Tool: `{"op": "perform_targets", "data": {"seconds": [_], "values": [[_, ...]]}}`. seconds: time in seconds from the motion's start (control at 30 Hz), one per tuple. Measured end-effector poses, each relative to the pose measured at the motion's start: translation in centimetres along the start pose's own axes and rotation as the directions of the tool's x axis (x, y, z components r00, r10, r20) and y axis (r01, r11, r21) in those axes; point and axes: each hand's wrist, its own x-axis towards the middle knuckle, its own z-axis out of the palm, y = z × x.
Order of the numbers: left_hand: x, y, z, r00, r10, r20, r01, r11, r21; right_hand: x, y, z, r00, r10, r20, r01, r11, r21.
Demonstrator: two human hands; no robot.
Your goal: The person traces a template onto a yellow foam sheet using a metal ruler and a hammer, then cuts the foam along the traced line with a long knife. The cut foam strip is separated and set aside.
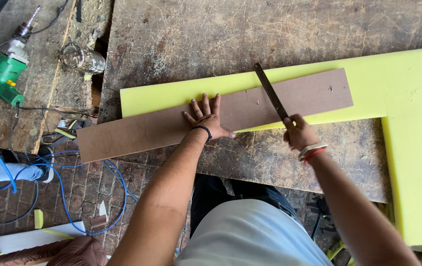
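Pressing flat with fingers spread wide, the left hand [208, 118] pins a brown hardboard strip [171, 125] onto yellow foam sheet [408, 123]; the right hand [299, 134] grips a dark blade [271, 92].

board [147, 130] on foam sheet [408, 98] on workbench [270, 29], drill [5, 74] far left

Workshop, scarred workbench [270, 34], green drill [5, 74]

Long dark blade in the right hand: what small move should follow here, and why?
Probably draw the long dark blade toward the body along the brown board strip's upper edge. The right hand grips it, angled across the strip onto the yellow foam sheet, while the left hand presses the strip flat.
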Motion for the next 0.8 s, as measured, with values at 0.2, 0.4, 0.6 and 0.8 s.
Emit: {"op": "perform_targets", "data": {"seconds": [0.2,0.4,0.6,0.8], "values": [[-0.2,0.1,-0.3,1.000,0.006,-0.014,-0.006,1.000,-0.026,4.5,-4.6,-6.4,0.853,-0.510,0.110,0.467,0.652,-0.598],[1.4,-1.1,0.7,0.991,0.002,-0.131,-0.026,0.983,-0.180,7.2,-11.0,-6.3,0.792,-0.490,0.365,0.597,0.493,-0.633],[2.5,-0.9,3.1,0.852,-0.049,-0.522,-0.121,0.951,-0.286,6.1,-13.4,-4.0,0.816,-0.431,0.384,0.524,0.274,-0.806],[3.7,3.4,4.7,0.665,0.064,-0.744,-0.278,0.946,-0.167,6.2,-13.4,-2.2,0.685,-0.545,0.483,0.623,0.095,-0.777]]}}
